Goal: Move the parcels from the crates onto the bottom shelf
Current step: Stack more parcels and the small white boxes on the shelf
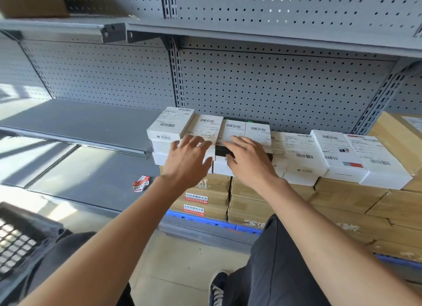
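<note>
Parcels (230, 132) lie in a row on top of stacked brown cartons (342, 198) on the bottom shelf (91, 182), close to the pegboard (274, 86). Most are white boxes with barcode labels whose print is too small to read; two have dark tops, and a black one (222, 151) sits under the row. The left hand (188, 159) rests with straight, spread fingers on a white parcel, gripping nothing. The right hand (249, 159) lies flat, fingers straight, over the black parcel and the labelled one above it. Red stickers (196, 197) with white Chinese writing, not clearly legible, mark the carton fronts; a crumpled one (141, 183) lies on the shelf. A dark mesh crate (20, 239) stands at lower left.
</note>
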The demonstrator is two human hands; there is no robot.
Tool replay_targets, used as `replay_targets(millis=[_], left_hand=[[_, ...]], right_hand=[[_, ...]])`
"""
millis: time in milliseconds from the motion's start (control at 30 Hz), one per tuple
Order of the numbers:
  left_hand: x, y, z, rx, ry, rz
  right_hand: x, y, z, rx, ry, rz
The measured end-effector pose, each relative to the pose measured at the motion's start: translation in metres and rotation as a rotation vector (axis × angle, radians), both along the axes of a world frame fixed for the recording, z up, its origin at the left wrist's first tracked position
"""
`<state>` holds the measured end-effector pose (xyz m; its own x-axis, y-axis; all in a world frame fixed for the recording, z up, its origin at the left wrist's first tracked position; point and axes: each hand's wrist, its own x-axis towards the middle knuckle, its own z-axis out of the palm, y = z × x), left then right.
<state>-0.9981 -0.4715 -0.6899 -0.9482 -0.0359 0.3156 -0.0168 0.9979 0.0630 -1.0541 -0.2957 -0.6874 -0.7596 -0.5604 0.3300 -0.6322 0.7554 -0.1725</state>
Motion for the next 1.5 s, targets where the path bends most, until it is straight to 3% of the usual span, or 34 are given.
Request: replay_targets(millis=[333, 1033, 1200, 1500], left_hand=[[0.085, -0.07, -0.001, 0.043, -0.076, 0.19], [0.375, -0.296, -0.054, 0.286, -0.086, 0.853], [0.407, -0.329, -0.089, 0.355, -0.11, 0.957], [0.394, -0.397, -0.178, 0.555, -0.268, 1.029]], right_hand=[[0.061, -0.081, 0.003, 0.078, -0.041, 0.173], [0.254, -0.393, -0.04, 0.224, -0.29, 0.76], [0.28, -0.44, -0.081, 0.306, -0.41, 0.788], [0.274, -0.523, -0.187, 0.471, -0.584, 0.723]])
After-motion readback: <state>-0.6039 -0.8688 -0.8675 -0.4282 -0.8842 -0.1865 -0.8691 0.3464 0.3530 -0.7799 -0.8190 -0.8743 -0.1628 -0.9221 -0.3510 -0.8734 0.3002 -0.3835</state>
